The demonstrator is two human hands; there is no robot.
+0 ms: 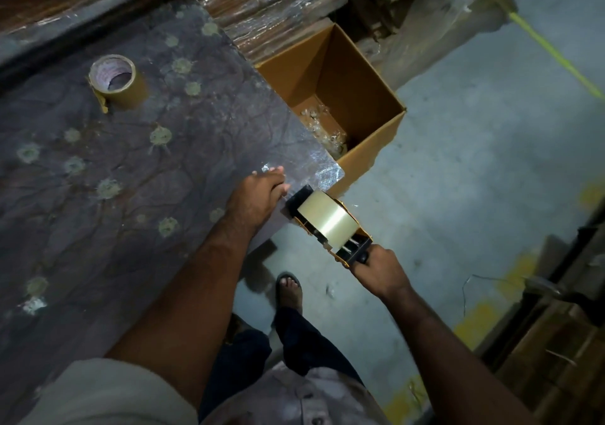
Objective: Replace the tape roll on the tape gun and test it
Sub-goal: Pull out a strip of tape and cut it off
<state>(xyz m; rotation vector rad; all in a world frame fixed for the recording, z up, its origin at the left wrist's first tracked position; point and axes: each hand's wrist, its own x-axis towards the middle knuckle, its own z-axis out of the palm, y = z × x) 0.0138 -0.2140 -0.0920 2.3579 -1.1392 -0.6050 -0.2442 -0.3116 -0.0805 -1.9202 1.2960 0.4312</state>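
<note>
A black and yellow tape gun [352, 250] carries a clear tape roll [327, 220]. Its front end rests at the near right corner of the dark patterned table [131, 169]. My right hand [381, 270] is closed around the gun's handle, off the table's edge. My left hand [258, 195] lies palm down on the table right beside the gun's nose, fingers pressing the surface near shiny clear tape [314, 169] stuck on the corner. A brown, nearly used-up tape roll [118, 81] stands on the table at the far left, apart from both hands.
An open cardboard box [360, 97] with crumpled clear scraps inside stands on the floor beyond the table corner. Wrapped stacks rise behind it. A sandalled foot [289, 288] is on the grey concrete floor below the gun. Yellow floor lines run at the right.
</note>
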